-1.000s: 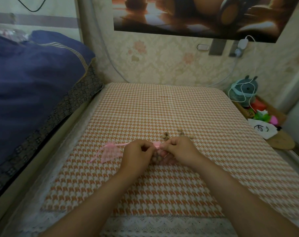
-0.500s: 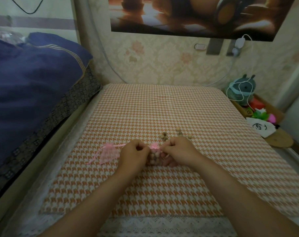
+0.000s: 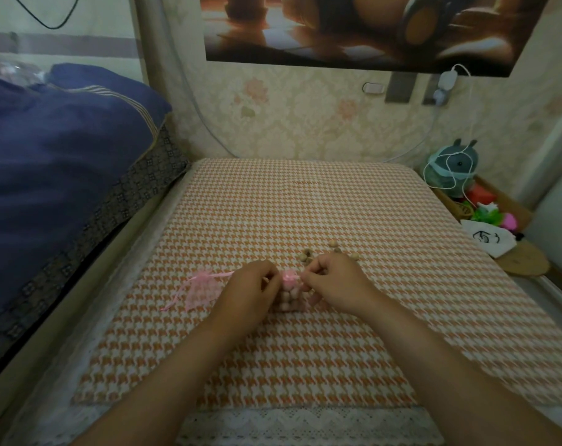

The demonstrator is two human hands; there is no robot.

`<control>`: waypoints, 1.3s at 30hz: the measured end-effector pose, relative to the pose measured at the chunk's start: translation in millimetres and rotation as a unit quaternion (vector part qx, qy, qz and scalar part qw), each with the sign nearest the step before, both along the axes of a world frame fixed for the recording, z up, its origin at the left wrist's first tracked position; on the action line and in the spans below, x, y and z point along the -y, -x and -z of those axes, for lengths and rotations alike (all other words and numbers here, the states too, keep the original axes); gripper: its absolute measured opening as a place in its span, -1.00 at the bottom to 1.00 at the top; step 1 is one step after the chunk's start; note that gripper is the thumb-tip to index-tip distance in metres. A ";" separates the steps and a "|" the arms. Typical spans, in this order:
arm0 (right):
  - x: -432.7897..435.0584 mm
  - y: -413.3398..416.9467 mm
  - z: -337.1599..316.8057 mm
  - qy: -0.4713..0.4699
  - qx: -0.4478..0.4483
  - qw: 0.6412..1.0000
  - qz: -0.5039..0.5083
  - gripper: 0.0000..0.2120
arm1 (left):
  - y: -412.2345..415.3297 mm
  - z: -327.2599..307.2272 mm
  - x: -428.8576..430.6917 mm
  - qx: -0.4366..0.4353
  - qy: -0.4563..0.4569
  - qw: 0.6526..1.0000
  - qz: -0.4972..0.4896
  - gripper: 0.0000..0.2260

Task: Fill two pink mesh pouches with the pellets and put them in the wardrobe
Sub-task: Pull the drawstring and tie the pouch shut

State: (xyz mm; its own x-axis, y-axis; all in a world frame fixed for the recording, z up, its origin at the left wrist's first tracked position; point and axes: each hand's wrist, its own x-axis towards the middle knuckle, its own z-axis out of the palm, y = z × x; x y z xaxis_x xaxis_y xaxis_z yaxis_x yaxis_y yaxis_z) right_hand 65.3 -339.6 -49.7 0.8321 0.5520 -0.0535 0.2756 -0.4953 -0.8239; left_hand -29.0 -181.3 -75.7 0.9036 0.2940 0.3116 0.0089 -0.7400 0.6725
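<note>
**Both hands pinched at the neck of the filled pouch**

My left hand (image 3: pixel 250 292) and right hand (image 3: pixel 336 284) sit close together, fingers curled, each pinching at the gathered pink neck of the filled pouch (image 3: pixel 289 296) between them. I can see pale pellets packed inside its mesh, and it rests on the houndstooth cloth (image 3: pixel 305 204) near the front middle. I cannot tell which strand each hand has.

Just left of my left hand lies the empty pouch (image 3: pixel 202 289), flat on the cloth, with a pink ribbon (image 3: pixel 221 274) running from its top towards my left knuckles. A few loose pellets (image 3: pixel 305 255) lie just beyond my right hand.

Further out, blue bedding (image 3: pixel 54 162) fills the left side. At the right edge I see a plush toy (image 3: pixel 455 164) wrapped in a white cable and a white bag (image 3: pixel 487 241) with a drawn mark.
</note>
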 end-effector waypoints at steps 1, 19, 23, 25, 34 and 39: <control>0.1 -0.4 0.8 0.003 0.007 1.000 0.000 -0.86 | 0.6 0.2 -0.4 0.000 0.011 1.000 -0.005 -0.83; 8.9 -8.7 5.9 0.048 -0.039 0.998 0.006 -0.79 | -0.7 7.5 -11.7 -0.069 0.227 0.968 -0.078 -0.83; 8.7 -10.4 6.0 0.068 -0.047 0.997 -0.003 -0.76 | -2.7 11.9 -12.8 -0.075 0.249 0.961 -0.094 -0.85; 9.2 -9.1 6.1 0.078 -0.043 0.996 -0.009 -0.76 | -2.2 11.9 -10.7 -0.077 0.245 0.962 -0.098 -0.87; 11.3 -8.6 6.9 0.093 -0.033 0.995 -0.018 -0.78 | 2.0 4.9 -4.0 -0.097 0.102 0.987 -0.084 -0.85; 8.8 -5.9 7.1 0.086 -0.052 0.995 -0.020 -0.80 | 0.9 2.8 2.1 -0.091 0.120 0.987 -0.054 -0.88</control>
